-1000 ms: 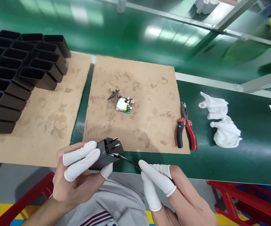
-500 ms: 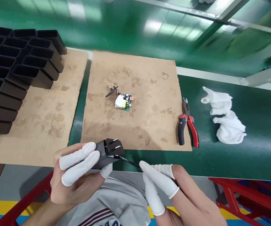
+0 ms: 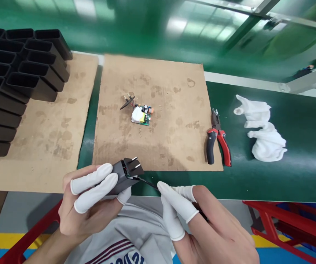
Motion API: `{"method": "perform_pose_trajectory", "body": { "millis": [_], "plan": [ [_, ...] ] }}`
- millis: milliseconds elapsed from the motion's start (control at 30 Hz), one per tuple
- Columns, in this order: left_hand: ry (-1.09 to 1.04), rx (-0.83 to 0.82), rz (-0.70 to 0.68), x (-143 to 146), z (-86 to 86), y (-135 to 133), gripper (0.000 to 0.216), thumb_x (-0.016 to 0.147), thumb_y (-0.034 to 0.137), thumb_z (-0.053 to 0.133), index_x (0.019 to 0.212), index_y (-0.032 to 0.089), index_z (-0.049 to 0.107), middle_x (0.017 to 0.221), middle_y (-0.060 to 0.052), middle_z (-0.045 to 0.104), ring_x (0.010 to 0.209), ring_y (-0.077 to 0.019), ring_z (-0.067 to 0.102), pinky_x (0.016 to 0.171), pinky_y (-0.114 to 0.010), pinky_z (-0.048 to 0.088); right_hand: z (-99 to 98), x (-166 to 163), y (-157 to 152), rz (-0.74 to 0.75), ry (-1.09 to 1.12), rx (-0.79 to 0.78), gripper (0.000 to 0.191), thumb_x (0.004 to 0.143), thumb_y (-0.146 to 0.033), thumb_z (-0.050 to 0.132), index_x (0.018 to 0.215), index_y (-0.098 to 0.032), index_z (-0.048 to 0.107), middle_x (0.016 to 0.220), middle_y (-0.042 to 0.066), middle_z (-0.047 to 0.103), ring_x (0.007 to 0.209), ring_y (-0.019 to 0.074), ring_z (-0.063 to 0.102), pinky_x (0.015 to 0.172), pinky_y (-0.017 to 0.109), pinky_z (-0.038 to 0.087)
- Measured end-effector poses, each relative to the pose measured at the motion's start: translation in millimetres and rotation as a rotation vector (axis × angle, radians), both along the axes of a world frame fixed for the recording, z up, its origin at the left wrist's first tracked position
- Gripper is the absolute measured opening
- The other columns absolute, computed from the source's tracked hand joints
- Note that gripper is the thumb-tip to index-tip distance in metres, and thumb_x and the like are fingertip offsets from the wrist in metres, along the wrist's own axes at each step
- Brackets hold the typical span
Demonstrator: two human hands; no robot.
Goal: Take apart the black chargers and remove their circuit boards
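Observation:
My left hand (image 3: 92, 209), in white finger cots, is wrapped round a black plug-in power adapter (image 3: 121, 179). The adapter's end piece with two metal prongs (image 3: 132, 168) sits tilted, and a gap shows along the housing. From the right, my right hand (image 3: 185, 216) pinches a slim, dark, pointed tool (image 3: 149, 183); its tip is at the gap's lower edge. Most of its handle is hidden by my fingers, so its exact kind is unclear. Beyond my hands, a small circuit board (image 3: 142, 115) with a wired two-prong plug piece (image 3: 127, 102) lies on the cardboard (image 3: 171, 139).
Pliers with red and black handles (image 3: 217, 141) lie at the cardboard's right edge. Crumpled white gloves (image 3: 268, 143) rest farther right on the green table (image 3: 301, 176). Rows of black open housings (image 3: 23, 84) stand at left on another cardboard sheet (image 3: 64, 135).
My right hand and the slim tool have moved slightly left toward the adapter, and the tool's tip is less visible. The adapter's end piece is tilted a little more. The view has shifted slightly.

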State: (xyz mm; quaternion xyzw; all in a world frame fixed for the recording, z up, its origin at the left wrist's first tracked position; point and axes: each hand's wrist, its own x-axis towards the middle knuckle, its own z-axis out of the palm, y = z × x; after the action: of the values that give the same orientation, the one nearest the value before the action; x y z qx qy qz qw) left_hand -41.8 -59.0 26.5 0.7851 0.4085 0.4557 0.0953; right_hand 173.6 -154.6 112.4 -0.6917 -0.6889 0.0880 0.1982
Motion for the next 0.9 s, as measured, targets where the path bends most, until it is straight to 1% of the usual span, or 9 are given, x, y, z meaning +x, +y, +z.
{"method": "perform_pose_trajectory", "body": {
  "millis": [100,233,333,433,500,567,633,800,900],
  "plan": [
    [0.004,-0.002,0.016,1.5,-0.3,-1.5,0.036,0.086,0.012,0.095,0.114,0.025,0.077,0.113,-0.009,0.076,0.099,-0.0271,0.081,0.073,-0.044,0.076,-1.2,-3.5,0.7,-0.011,0.005,-0.005,0.035,0.11,-0.009,0.057,0.139,-0.02,0.071,0.104,0.009,0.069,0.078,0.0184,0.068,0.074,0.031,0.061],
    [0.011,-0.009,0.028,0.6,-0.7,-1.6,0.039,0.083,0.013,0.096,0.115,0.027,0.078,0.112,-0.008,0.078,0.098,-0.0276,0.082,0.074,-0.044,0.076,-3.3,-4.4,-1.3,-0.02,0.002,0.01,0.038,0.11,-0.008,0.058,0.143,-0.02,0.071,0.105,0.008,0.068,0.077,0.0174,0.066,0.075,0.031,0.06],
    [-0.01,0.004,0.036,0.6,-1.5,-2.0,0.048,0.078,0.015,0.101,0.118,0.028,0.078,0.111,-0.007,0.079,0.095,-0.0276,0.082,0.071,-0.043,0.075,-5.0,-3.9,-3.5,-0.022,0.003,0.013,0.035,0.109,-0.008,0.058,0.138,-0.021,0.072,0.108,0.008,0.068,0.08,0.0173,0.068,0.075,0.031,0.06],
    [-0.043,-0.025,0.061,1.1,-3.8,-3.5,0.049,0.08,0.015,0.1,0.12,0.029,0.076,0.111,-0.008,0.079,0.094,-0.0297,0.081,0.069,-0.048,0.075,-7.2,-5.1,-3.8,-0.055,0.008,0.018,0.026,0.109,-0.01,0.061,0.129,-0.021,0.073,0.11,0.008,0.067,0.086,0.018,0.07,0.066,0.029,0.055],
    [-0.044,-0.042,0.062,0.6,-5.8,-4.0,0.049,0.08,0.014,0.099,0.121,0.029,0.076,0.112,-0.009,0.079,0.095,-0.0309,0.082,0.069,-0.05,0.076,-8.7,-6.4,-2.5,-0.087,0.023,0.038,0.024,0.109,-0.009,0.063,0.127,-0.021,0.074,0.109,0.007,0.067,0.084,0.0168,0.068,0.065,0.028,0.053],
    [-0.034,0.007,0.043,-0.6,-7.5,-3.8,0.056,0.075,0.017,0.103,0.122,0.027,0.076,0.113,-0.008,0.079,0.094,-0.0303,0.083,0.067,-0.048,0.076,-9.7,-6.4,-0.3,-0.102,0.055,0.07,0.025,0.108,-0.008,0.064,0.127,-0.021,0.075,0.107,0.006,0.066,0.081,0.0154,0.065,0.067,0.027,0.055],
    [-0.028,0.037,0.028,-1.8,-8.1,-3.5,0.066,0.071,0.017,0.106,0.129,0.027,0.075,0.114,-0.007,0.079,0.096,-0.0304,0.083,0.068,-0.048,0.077,-9.7,-4.7,1.9,-0.096,0.083,0.081,0.026,0.109,-0.009,0.065,0.13,-0.021,0.075,0.104,0.005,0.066,0.081,0.0152,0.066,0.069,0.026,0.056],
    [-0.041,-0.024,0.019,-4.3,-7.0,-3.5,0.078,0.079,0.014,0.101,0.148,0.032,0.069,0.115,-0.011,0.077,0.098,-0.0351,0.081,0.07,-0.055,0.076,-8.3,0.1,3.6,-0.065,0.111,0.049,0.031,0.109,-0.009,0.064,0.136,-0.021,0.075,0.103,0.004,0.066,0.08,0.0146,0.066,0.068,0.024,0.057],
    [-0.027,0.019,-0.016,-7.2,-8.8,-1.4,0.083,0.074,0.016,0.105,0.147,0.031,0.069,0.116,-0.008,0.078,0.098,-0.0328,0.082,0.07,-0.05,0.076,-9.5,-2.1,1.9,-0.077,0.141,0.057,0.028,0.108,-0.009,0.065,0.131,-0.022,0.076,0.103,0.004,0.067,0.079,0.0137,0.066,0.066,0.023,0.056]
  ]
}}
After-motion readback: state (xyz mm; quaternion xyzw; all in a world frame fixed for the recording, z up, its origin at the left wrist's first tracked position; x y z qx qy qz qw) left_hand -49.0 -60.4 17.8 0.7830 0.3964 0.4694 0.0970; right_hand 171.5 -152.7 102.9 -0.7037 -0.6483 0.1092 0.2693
